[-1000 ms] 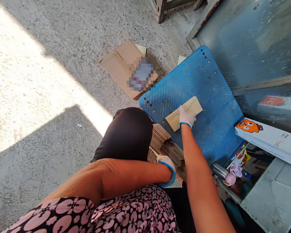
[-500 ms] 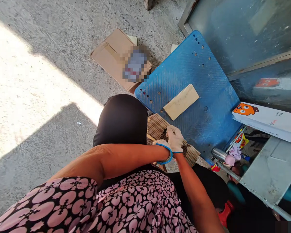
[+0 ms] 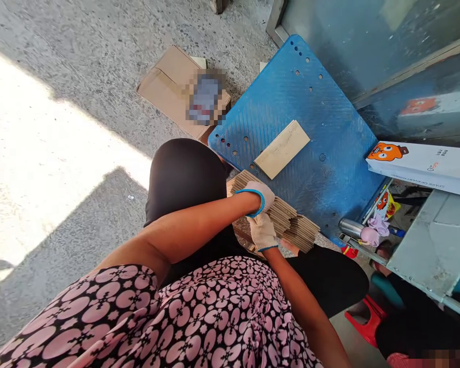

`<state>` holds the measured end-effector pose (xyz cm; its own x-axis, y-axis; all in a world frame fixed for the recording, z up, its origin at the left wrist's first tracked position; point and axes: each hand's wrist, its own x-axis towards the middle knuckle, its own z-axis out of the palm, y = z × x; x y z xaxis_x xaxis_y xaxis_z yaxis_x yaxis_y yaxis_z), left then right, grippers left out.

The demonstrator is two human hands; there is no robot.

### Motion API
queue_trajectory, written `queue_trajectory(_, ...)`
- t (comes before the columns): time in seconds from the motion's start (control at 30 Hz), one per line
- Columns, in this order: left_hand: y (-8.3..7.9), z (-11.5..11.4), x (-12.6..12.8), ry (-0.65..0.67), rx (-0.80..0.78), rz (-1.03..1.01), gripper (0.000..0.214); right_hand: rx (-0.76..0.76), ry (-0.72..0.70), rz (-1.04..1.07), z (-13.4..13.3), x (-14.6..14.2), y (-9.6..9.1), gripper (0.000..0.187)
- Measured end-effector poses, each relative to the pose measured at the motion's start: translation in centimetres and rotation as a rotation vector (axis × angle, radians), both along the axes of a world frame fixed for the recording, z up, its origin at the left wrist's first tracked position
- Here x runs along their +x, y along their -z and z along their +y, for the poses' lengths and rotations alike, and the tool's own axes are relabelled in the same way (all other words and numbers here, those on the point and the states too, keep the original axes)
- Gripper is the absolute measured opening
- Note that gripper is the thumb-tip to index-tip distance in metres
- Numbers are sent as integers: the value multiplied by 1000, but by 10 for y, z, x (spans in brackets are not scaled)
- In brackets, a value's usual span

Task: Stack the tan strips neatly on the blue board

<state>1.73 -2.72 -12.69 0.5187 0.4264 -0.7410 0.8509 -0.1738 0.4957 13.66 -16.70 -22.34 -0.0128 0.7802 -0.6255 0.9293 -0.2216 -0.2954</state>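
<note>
Just in front of my lap a row of brown, flat cardboard pieces [image 3: 283,217] stands packed together with the edges up, and its right end is stepped. My left hand [image 3: 267,193], in a white knit glove with a blue cuff, is closed over the top of the row. My right hand [image 3: 263,232], gloved the same way, grips the side nearest my body, its fingertips hidden by the left hand and the cardboard. A flat tan cardboard piece [image 3: 282,150] lies on the blue plastic tabletop [image 3: 322,122] beyond my hands.
A cardboard box [image 3: 164,84] with a blurred item on it stands left of the tabletop. At the right are a white printed box [image 3: 425,163], a metal flask [image 3: 350,228], a grey metal surface [image 3: 431,240] and a red stool [image 3: 366,319]. Another person's dark-clad legs show at lower right.
My left hand has moved up over the row of cardboard, while my right hand has drawn back toward my body. The row's right end now looks stepped. The view has shifted slightly.
</note>
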Motion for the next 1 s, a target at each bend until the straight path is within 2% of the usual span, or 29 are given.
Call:
queue_trajectory(0.23, 6, 5, 1, -5, 4, 7, 42, -9, 2, -71, -2, -1, 4, 15)
queue_trajectory(0.4, 5, 6, 3, 21, 17, 9, 44, -29, 16, -82, -1, -2, 8, 14)
queue_trajectory(0.63, 6, 7, 5, 58, 38, -2, 42, 56, 205, 30, -3, -4, 4, 9)
queue_trajectory(0.77, 10, 6, 6, 53, 67, -16, 41, 49, 280, 91, -6, -4, 0, 7)
queue_trajectory(1.0, 7, 5, 7, 60, 100, -18, 41, 24, 296, 73, -6, -3, -3, 9)
